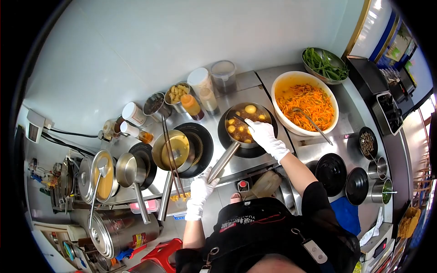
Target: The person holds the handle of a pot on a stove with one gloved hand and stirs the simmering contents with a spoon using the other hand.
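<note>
My left hand (201, 190), in a white glove, is closed around the end of a long metal handle (224, 161). That handle belongs to a saucepan (227, 132) on a round black burner, with brown broth and several round yellowish pieces that look like eggs inside. Over the pan's right side, my gloved right hand (265, 135) grips a thin dark utensil (241, 119) whose tip reaches into the pan. The utensil's exact kind is hard to make out. Left of this pan stands another saucepan (165, 144) holding yellowish liquid, with long chopsticks (170, 152) lying across it.
At right are a white bowl of shredded carrot (333, 111) with a spoon, a bowl of greens (342, 81) and black plates (331, 175). Sauce bottles (192, 107) and containers line the wall. An empty saucepan (129, 168), a ladle (103, 170) and a large pot (123, 232) are at left.
</note>
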### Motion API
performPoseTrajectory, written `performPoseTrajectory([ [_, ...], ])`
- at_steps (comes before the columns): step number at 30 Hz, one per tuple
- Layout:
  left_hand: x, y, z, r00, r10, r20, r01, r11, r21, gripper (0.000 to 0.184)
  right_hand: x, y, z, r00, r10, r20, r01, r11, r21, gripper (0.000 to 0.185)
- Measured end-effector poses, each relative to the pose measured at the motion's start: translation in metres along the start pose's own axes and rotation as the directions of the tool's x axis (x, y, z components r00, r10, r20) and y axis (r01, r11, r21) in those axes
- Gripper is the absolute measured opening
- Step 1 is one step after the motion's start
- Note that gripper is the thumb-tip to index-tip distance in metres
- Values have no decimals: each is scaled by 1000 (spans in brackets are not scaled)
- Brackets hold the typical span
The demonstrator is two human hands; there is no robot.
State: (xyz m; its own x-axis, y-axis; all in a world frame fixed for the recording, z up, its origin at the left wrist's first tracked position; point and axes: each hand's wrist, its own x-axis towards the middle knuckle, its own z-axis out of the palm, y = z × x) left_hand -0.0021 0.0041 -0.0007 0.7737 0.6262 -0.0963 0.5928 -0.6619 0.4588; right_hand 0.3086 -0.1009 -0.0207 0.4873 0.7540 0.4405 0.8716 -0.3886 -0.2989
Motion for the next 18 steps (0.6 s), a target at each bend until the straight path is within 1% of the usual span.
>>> performPoseTrajectory([
  [2,0,2,-2,1000,2,2,-2,1000,-6,61,3,2,3,991,36,126,-34,999,-15,32],
  [6,-1,6,-5,1000,-10,4,10,1000,-7,61,9,7,11,984,65,165,-55,996,-66,32],
  [8,-1,4,-2,1000,-7,6,7,1000,13,61,12,10,14,951,204,231,-184,977,-107,31],
  [9,0,4,-2,1000,-5,6,5,999,35,62,13,12,15,951,206,230,-186,977,-107,31],
  [11,0,4,-3,1000,-8,14,7,1000,20,63,15,15,17,913,318,256,-309,948,-75,31],
  [12,-1,5,-4,1000,-12,22,12,1000,2,64,15,15,17,918,335,214,-335,941,-38,30],
  [15,-1,9,-7,999,-28,32,29,1000,-4,64,17,17,19,914,367,171,-366,930,-38,31],
  [16,-1,10,-8,999,-29,32,29,1000,-3,64,17,18,21,909,391,146,-395,919,-7,36],
  [18,-1,12,-10,998,-46,51,46,999,6,63,19,22,21,894,420,159,-419,907,-40,38],
])
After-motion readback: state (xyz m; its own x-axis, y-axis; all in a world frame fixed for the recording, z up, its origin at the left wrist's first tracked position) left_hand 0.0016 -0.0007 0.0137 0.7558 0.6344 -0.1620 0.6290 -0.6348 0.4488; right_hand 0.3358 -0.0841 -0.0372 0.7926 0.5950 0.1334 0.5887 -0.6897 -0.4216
